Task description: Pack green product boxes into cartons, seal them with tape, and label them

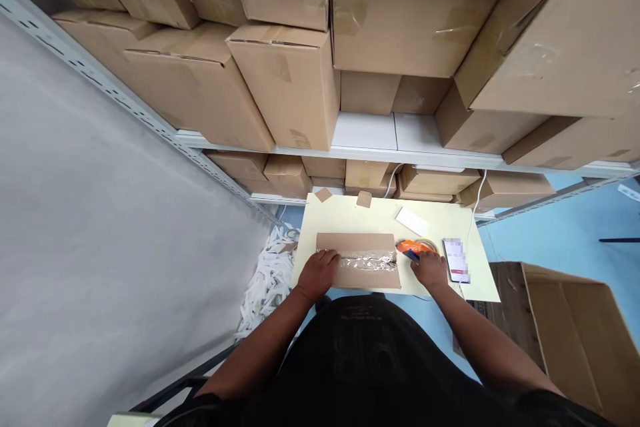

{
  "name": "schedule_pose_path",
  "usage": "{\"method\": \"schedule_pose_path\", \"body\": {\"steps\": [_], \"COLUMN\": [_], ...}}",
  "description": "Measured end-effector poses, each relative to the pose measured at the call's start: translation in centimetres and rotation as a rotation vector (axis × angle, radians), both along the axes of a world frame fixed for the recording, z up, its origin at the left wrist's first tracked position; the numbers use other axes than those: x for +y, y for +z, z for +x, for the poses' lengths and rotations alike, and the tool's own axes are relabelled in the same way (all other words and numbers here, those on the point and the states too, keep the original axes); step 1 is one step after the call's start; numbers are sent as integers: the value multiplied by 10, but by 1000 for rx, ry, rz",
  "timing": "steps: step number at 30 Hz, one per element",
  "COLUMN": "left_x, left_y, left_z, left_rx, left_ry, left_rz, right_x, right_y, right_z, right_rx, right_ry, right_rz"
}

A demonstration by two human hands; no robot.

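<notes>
A flat cardboard box [358,280] lies on the pale tabletop, with shiny clear tape [367,260] along its middle seam. My left hand [318,275] is closed over the box's left end, with its fingertips on the top face. Just right of the box, my right hand [431,271] is wrapped round a tape dispenser [411,246] with orange and blue parts. A tape roll shows behind its fingers, and the palm hides the rest of the dispenser.
A phone [456,260] lies at the table's right, and a white card-like piece [411,221] behind the dispenser. Two cardboard scraps [364,199] sit along the back edge. Shelves of boxes [285,87] rise behind. White strips [270,273] litter the left floor; an open carton [575,333] stands right.
</notes>
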State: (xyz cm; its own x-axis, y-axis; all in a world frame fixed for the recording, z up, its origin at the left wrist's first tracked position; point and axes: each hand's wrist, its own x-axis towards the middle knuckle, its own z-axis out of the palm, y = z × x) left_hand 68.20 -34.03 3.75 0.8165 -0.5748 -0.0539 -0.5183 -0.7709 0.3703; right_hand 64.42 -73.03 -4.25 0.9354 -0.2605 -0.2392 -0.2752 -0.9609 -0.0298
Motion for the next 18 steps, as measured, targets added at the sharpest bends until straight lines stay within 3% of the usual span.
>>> {"method": "schedule_pose_path", "body": {"steps": [5, 10, 12, 14, 18], "left_x": [-14, -19, -18, -17, -15], "left_y": [1, 2, 4, 7, 20], "left_z": [-5, -9, -10, -11, -9], "left_rx": [62, 94, 104, 128, 213], "left_ry": [121, 237, 251, 263, 310], "left_rz": [37, -144, -207, -271, -401], "right_x": [-4, -15, -20, -21, 7], "right_y": [-16, -2, 18, 49, 122], "right_z": [20, 28, 28, 26, 22], "right_rx": [97, 169, 85, -73, -248], "right_ry": [-100, -129, -129, -140, -97], "right_rz": [21, 65, 63, 109, 376]}}
